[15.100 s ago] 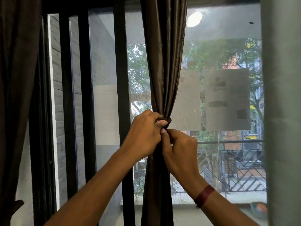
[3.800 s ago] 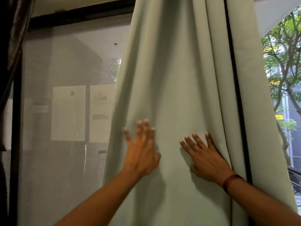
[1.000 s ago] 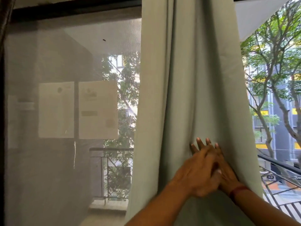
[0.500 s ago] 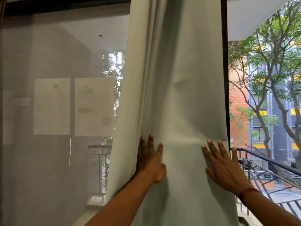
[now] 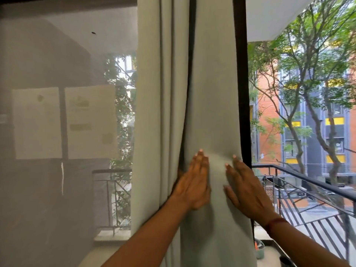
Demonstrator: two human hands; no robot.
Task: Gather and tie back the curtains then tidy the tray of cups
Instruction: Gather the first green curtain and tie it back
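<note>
Balcony floor (image 5: 270, 252): pale slab, a narrow strip showing low at the right.
On it: a small grey-green pot (image 5: 260, 252) with something orange at its top, too small to identify.
Ledge (image 5: 109, 237): pale raised kerb low at the left, seen through mesh.
On it: the foot of a metal railing (image 5: 113, 189).

One head-worn wide-angle view, facing straight ahead at a pale curtain (image 5: 212, 93) close in front — both forearms reach into frame from below, a window frame (image 5: 239, 74) just beyond.
</note>
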